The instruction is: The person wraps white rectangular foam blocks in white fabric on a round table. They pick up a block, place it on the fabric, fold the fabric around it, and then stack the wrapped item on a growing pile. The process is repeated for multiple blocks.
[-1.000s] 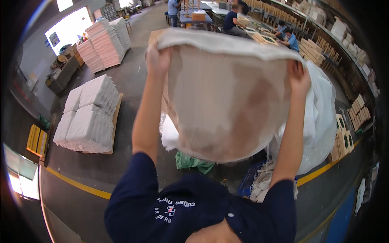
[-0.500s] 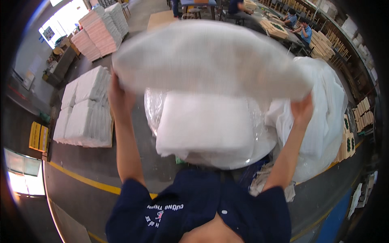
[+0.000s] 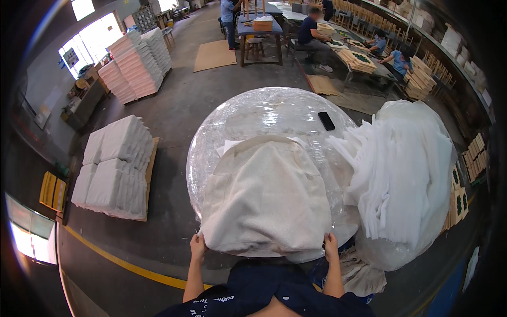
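Note:
A beige fabric cover [image 3: 264, 201] lies loose and wrinkled over a white padding sheet [image 3: 228, 147], whose edges peek out at the far side. Both rest on a round table [image 3: 211, 132] wrapped in clear plastic. My left hand [image 3: 197, 247] is closed on the cover's near left corner. At the near right corner, my right hand [image 3: 330, 247] pinches the fabric too. Most of the padding is hidden under the cover. A black phone [image 3: 326, 121] lies on the table's far right part.
Right of the table stands a plastic-wrapped heap of white padding sheets [image 3: 406, 179]. Crumpled beige cloth [image 3: 362, 274] lies below it. Stacked white cushions [image 3: 113, 164] stand on the left, with taller stacks [image 3: 137, 66] behind. Several people work at far tables [image 3: 259, 27].
The cover was held up and spread in the air between my raised hands; now it lies over the padding. Both hands have come down and toward me, still on its corners.

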Demonstrator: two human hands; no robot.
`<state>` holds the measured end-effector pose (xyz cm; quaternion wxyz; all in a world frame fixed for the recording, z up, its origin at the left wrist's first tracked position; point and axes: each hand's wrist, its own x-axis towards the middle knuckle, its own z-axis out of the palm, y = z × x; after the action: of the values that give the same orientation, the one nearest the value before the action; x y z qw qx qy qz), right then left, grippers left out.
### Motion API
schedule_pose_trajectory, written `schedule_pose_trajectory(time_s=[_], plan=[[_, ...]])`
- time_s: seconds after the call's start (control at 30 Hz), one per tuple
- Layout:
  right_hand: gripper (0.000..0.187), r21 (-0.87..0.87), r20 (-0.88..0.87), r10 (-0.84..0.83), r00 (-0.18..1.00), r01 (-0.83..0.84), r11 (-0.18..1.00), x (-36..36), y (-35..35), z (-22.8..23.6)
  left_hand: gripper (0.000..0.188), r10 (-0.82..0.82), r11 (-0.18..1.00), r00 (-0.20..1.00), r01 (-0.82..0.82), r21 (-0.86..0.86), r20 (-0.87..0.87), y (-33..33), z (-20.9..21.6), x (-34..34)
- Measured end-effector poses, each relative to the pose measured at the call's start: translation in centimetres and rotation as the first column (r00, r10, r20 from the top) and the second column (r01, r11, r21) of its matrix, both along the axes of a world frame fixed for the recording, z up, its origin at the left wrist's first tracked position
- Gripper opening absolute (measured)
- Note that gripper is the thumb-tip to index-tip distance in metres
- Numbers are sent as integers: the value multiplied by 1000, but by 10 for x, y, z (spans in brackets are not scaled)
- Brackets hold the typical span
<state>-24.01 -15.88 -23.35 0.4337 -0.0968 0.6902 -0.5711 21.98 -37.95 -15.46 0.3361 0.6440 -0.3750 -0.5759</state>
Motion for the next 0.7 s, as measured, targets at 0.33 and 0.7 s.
schedule_pose_trajectory(time_s=[0.33,0.7], plan=[[20,127,8,-95,995,93,988,-2,-22,2,28,16,996,989,-3,84,-144,-12,-15,19],[24,66,-78,-79,994,84,994,-41,-42,73,35,-153,987,887,162,-16,-436,-54,43,29]])
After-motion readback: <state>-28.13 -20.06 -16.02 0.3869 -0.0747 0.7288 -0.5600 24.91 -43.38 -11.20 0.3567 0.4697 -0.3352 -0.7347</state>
